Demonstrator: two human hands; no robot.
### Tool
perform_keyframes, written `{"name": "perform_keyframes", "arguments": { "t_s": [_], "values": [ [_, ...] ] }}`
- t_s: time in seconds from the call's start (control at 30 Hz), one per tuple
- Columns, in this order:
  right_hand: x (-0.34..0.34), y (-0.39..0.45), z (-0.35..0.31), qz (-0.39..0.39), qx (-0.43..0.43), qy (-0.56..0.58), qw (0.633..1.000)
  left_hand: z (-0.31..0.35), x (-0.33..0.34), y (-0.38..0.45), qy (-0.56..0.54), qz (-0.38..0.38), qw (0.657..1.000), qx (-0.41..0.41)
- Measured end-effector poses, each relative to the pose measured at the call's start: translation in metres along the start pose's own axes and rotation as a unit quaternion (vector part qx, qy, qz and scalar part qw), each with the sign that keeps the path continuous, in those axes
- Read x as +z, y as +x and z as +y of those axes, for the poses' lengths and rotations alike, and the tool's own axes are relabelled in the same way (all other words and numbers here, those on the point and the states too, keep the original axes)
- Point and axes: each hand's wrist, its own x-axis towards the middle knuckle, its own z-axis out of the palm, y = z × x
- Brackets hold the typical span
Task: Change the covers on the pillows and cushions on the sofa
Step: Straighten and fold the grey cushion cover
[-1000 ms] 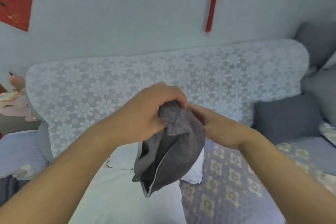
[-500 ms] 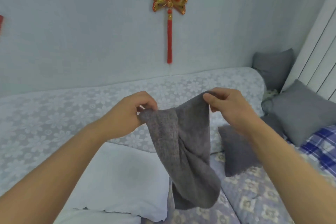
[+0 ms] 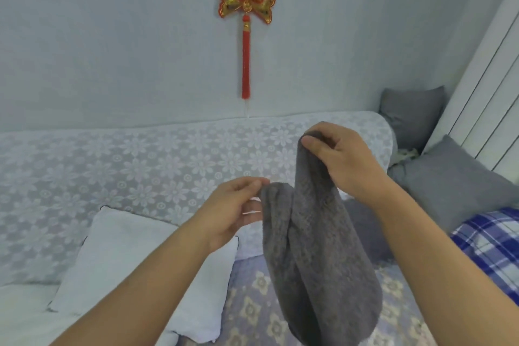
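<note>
Now the right hand point(image 3: 341, 160) has lifted its pinched corner toward 1 o'clock; the left hand point(image 3: 233, 208) pinches lower. Hands apart, grey cover point(image 3: 314, 247) hanging twisted, opening likely being sought.

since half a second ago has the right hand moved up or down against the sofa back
Yes. The right hand has risen against the top edge of the sofa back, lifting its end of the grey cover above the left hand.

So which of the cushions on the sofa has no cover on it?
The white cushion, lying on the seat at lower left against the lace-covered backrest. The cushions at the right end are all in grey covers.
</note>
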Motion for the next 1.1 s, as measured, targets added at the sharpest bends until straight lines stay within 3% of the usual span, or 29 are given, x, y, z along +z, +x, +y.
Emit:
{"name": "perform_keyframes", "arguments": {
  "t_s": [0.1,0.2,0.23,0.33,0.43,0.5,0.57,0.6,0.63,0.7,0.77,0.83,0.9,1.0,1.1],
  "values": [
    [-0.016,0.000,0.022,0.032,0.036,-0.005,0.999,-0.001,-0.027,0.011,-0.001,0.109,0.994,0.021],
    [-0.040,0.000,0.068,0.087,0.123,-0.148,0.977,0.011,-0.077,0.018,0.157,0.316,0.928,0.120],
    [-0.043,-0.003,0.081,0.116,0.163,-0.180,0.963,0.016,-0.089,0.018,0.243,0.325,0.901,0.151],
    [-0.036,-0.010,0.100,0.169,0.198,-0.172,0.950,0.030,-0.104,0.023,0.517,0.197,0.796,0.245],
    [-0.032,-0.010,0.094,0.205,0.187,-0.065,0.959,0.053,-0.105,0.019,0.578,0.157,0.747,0.289],
    [-0.037,-0.008,0.099,0.178,0.218,-0.071,0.957,0.067,-0.106,0.012,0.567,0.173,0.757,0.276],
    [-0.037,-0.007,0.102,0.093,0.235,-0.273,0.928,0.076,-0.095,0.003,0.531,0.165,0.795,0.242],
    [-0.030,-0.007,0.096,0.056,0.192,-0.357,0.912,0.079,-0.081,-0.002,0.516,0.141,0.811,0.236],
    [-0.019,-0.007,0.083,0.019,0.122,-0.363,0.924,0.081,-0.065,-0.005,0.513,0.108,0.817,0.240],
    [0.016,-0.002,0.039,-0.109,0.006,-0.193,0.975,0.081,-0.031,-0.003,0.511,0.038,0.818,0.262],
    [0.053,0.001,0.000,-0.188,-0.025,-0.036,0.981,0.080,-0.006,0.002,0.481,0.009,0.829,0.286],
    [0.072,0.005,-0.010,-0.137,-0.023,0.001,0.990,0.078,-0.003,0.005,0.433,0.018,0.850,0.298],
    [0.072,0.006,-0.002,-0.076,-0.011,0.023,0.997,0.065,-0.021,0.000,0.420,0.010,0.871,0.255],
    [0.061,0.003,0.013,0.006,0.032,0.103,0.994,0.001,-0.069,-0.018,0.513,-0.022,0.851,0.113],
    [0.057,0.001,0.041,0.071,0.095,0.082,0.990,-0.083,-0.136,-0.048,0.520,0.082,0.849,-0.035]
  ]
}}
